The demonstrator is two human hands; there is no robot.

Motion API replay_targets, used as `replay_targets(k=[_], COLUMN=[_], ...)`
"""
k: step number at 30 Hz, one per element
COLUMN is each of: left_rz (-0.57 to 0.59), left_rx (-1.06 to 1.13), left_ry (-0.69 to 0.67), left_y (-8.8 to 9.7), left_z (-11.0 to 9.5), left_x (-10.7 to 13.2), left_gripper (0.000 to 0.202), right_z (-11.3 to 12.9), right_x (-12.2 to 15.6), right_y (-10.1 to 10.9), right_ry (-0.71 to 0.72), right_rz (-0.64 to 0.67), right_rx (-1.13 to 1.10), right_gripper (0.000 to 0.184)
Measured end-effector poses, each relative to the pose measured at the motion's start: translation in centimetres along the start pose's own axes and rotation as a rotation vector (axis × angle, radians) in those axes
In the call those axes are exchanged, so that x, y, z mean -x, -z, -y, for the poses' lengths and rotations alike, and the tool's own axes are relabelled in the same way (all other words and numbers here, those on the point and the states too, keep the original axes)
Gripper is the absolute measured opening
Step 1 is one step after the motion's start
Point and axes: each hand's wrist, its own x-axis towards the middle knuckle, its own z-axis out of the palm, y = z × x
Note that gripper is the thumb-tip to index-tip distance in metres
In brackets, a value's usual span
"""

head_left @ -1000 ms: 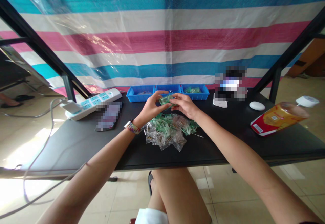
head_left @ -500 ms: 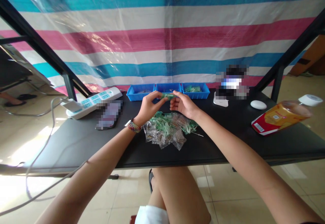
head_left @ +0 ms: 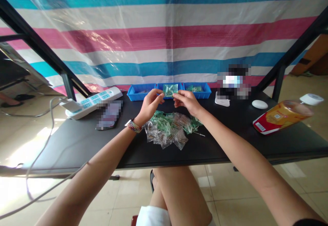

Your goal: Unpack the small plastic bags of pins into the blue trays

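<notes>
Both my hands hold one small clear packet of green parts [head_left: 170, 90] upright above the black table [head_left: 77, 140]. My left hand [head_left: 150, 104] pinches its left edge and my right hand [head_left: 186, 102] pinches its right edge. The packet hangs in front of the middle blue tray [head_left: 161, 87]. Below my hands lies a pile of similar small packets [head_left: 169, 128], some with green parts and some with brownish ones. A beaded band sits on my left wrist.
Three blue trays stand in a row at the back: left tray [head_left: 139, 93], right tray [head_left: 200, 90]. A white power strip [head_left: 89, 101] and a phone [head_left: 109, 115] lie to the left. A white mouse [head_left: 259, 104] and a tipped bottle [head_left: 284, 115] lie to the right.
My hands have lifted the packet up and slightly away from me and turned it flat to face me. The pile has not moved.
</notes>
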Motion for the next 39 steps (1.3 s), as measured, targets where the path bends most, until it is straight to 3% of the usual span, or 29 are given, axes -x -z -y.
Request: replay_targets(k=[5, 11, 13, 17, 20, 22, 24, 29, 33, 39], left_rz=[-0.008, 0.029, 0.157, 0.528, 0.643, 0.668, 0.670, 0.690, 0.685, 0.667], left_rx=[-0.045, -0.118, -0.166, -0.228, -0.281, -0.315, -0.330, -0.358, -0.374, -0.383], left_ry=[-0.001, -0.026, -0.054, -0.181, -0.265, -0.290, -0.294, -0.296, -0.288, -0.297], left_y=[0.1, 0.3, 0.5, 0.5, 0.0, -0.3, -0.4, -0.3, -0.4, -0.2], left_z=[0.4, 0.5, 0.2, -0.5, -0.5, -0.3, -0.2, -0.1, -0.2, 0.2], left_x=[0.1, 0.0, 0.0, 0.1, 0.4, 0.5, 0.6, 0.5, 0.6, 0.6], left_gripper=[0.025, 0.018, 0.017, 0.020, 0.022, 0.022, 0.022, 0.020, 0.017, 0.017], right_z=[0.9, 1.1, 0.9, 0.6, 1.2, 2.0, 3.0, 4.4, 3.6, 3.0], right_x=[-1.4, -1.4, -1.1, -0.8, -0.7, -0.4, 0.0, 1.1, 1.1, 0.7], right_y=[4.1, 8.1, 8.3, 7.7, 7.0, 6.5, 6.0, 5.2, 4.4, 4.7], right_ry=[0.140, 0.081, 0.027, 0.056, 0.189, 0.287, 0.297, -0.123, -0.250, -0.156], right_rz=[-0.287, -0.669, -0.744, -0.757, -0.589, -0.331, -0.052, 0.470, 0.607, 0.641], right_rx=[0.198, 1.041, 1.205, 1.271, 1.240, 1.195, 1.132, 0.970, 0.993, 0.757], right_gripper=[0.053, 0.033, 0.031, 0.027, 0.018, 0.012, 0.017, 0.038, 0.034, 0.030])
